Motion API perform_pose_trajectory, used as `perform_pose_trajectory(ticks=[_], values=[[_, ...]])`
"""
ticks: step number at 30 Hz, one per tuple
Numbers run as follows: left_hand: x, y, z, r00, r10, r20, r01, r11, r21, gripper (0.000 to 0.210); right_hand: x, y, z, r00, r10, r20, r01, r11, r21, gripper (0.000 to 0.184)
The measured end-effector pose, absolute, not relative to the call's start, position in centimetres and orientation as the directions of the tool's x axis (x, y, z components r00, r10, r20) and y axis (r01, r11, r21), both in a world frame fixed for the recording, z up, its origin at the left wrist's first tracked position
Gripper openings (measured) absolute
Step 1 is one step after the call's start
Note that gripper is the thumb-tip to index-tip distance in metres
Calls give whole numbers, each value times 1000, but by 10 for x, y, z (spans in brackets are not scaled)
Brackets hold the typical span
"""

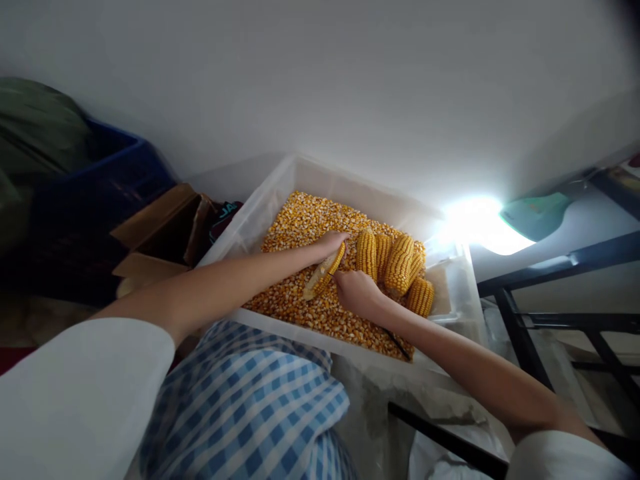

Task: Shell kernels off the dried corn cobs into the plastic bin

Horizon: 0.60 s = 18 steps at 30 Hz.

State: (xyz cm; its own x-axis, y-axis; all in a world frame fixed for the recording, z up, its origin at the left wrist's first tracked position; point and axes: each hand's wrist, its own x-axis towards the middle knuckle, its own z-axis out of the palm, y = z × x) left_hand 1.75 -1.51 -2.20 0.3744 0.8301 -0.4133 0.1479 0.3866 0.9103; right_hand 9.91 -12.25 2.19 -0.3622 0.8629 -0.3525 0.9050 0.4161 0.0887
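My left hand (330, 245) is closed around the upper end of a corn cob (323, 275), which it holds tilted over the loose kernels. Part of this cob is stripped pale, while rows of yellow kernels stay along one side. Beside it, my right hand (357, 291) is a fist with a thin dark pointed tool (331, 274) poking out toward the cob; the grip hides most of the tool. Several full corn cobs (399, 265) lie right of my hands on the loose corn kernels (320, 217). All this sits in a translucent plastic bin (295, 327).
A dark thin stick (399, 344) shows at the bin's near right corner. A bright lamp (500, 227) shines at the right, above a black metal frame (520, 333). To the left stand an open cardboard box (155, 217) and a blue crate (113, 167).
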Motion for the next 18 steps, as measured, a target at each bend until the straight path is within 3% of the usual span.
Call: perform_pose_trajectory(ticks=[13,18], values=[[20,-10,-31,338,851,-402,184,359,915,33,113,-108,24,-511,793,-332,851,522,-64,28],[18,-12,-32,393,824,-409,140,385,912,35,114,-106,26,-539,777,-327,833,550,-66,30]])
